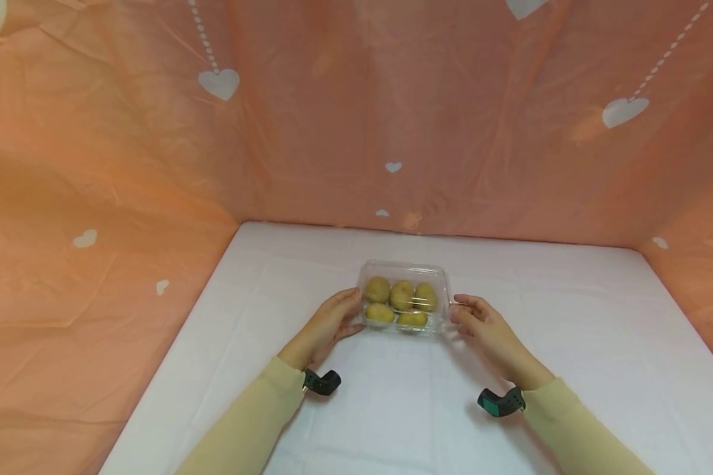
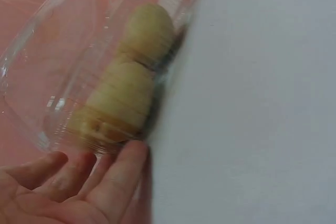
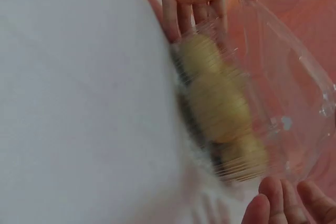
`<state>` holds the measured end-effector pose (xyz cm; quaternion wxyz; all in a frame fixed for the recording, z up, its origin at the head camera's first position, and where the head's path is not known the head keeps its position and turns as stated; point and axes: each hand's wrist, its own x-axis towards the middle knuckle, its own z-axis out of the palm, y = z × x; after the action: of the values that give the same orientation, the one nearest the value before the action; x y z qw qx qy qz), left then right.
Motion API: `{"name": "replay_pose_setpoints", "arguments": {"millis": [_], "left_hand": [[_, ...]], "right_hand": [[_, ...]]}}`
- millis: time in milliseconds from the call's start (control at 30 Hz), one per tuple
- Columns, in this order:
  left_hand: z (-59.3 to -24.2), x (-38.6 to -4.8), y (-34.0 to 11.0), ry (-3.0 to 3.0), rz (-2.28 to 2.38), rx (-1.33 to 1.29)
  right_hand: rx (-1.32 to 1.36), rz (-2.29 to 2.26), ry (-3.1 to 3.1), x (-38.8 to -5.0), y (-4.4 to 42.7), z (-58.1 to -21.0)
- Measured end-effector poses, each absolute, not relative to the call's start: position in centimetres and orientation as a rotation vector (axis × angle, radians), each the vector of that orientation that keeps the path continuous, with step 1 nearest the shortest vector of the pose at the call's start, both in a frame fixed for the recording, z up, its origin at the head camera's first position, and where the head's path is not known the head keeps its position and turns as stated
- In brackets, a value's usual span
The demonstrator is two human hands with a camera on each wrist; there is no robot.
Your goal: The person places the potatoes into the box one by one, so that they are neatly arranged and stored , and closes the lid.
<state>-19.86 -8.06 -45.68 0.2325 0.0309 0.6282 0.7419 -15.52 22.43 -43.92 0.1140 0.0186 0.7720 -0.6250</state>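
Observation:
A clear plastic clamshell box (image 1: pixel 403 269) sits on the white-covered table with several yellowish-green, rounded fruits (image 1: pixel 377 289) inside; their exact kind cannot be told. My left hand (image 1: pixel 333 323) is at the box's left end. In the right wrist view its fingers (image 3: pixel 184 17) lie straight against that end, the thumb reaching a clear upper corner. On the right side, my right hand (image 1: pixel 486 333) pinches the box's edge between thumb and bent forefinger. Its other fingers (image 3: pixel 286 203) stand a little away from the plastic in the blurred right wrist view.
White cloth covers the table (image 1: pixel 546 310). Orange curtains (image 1: pixel 321 132) with white hearts close off the back and both sides. Each wrist wears a black strap with a small camera (image 1: pixel 323 382).

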Motion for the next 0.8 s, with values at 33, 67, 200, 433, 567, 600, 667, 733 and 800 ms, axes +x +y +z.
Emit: {"name": "replay_pose_setpoints", "arguments": {"millis": [33, 67, 200, 433, 567, 600, 667, 733, 800], "left_hand": [[-45.9, -19.8, -8.1, 1.724, 2.042, 0.086], [-46.1, -19.8, -8.1, 1.727, 2.048, 0.094], [-46.7, -19.8, -8.2, 1.749, 2.076, 0.138], [-48.0, -19.7, -8.3, 1.750, 2.074, 0.196], [-48.3, -19.7, -8.2, 1.761, 2.051, 0.226], [-48.3, -19.6, -8.2, 1.763, 2.049, 0.228], [-48.3, -19.6, -8.1, 1.765, 2.046, 0.233], [-48.2, -19.6, -8.2, 1.762, 2.044, 0.236], [-48.2, -19.6, -8.2, 1.760, 2.042, 0.238]], "right_hand": [[0.054, -1.828, 2.263, -15.5, 22.5, -44.2], [0.048, -1.822, 2.266, -15.4, 22.5, -44.4], [0.031, -1.796, 2.284, -15.5, 22.4, -45.6], [-0.008, -1.855, 2.155, -15.9, 22.3, -47.0], [-0.010, -1.900, 2.112, -16.0, 22.1, -47.2], [-0.009, -1.910, 2.105, -16.0, 22.1, -47.2], [-0.004, -1.921, 2.103, -16.0, 21.9, -47.2], [-0.007, -1.933, 2.112, -16.0, 21.8, -47.2], [-0.009, -1.945, 2.123, -15.9, 21.6, -47.3]]}}
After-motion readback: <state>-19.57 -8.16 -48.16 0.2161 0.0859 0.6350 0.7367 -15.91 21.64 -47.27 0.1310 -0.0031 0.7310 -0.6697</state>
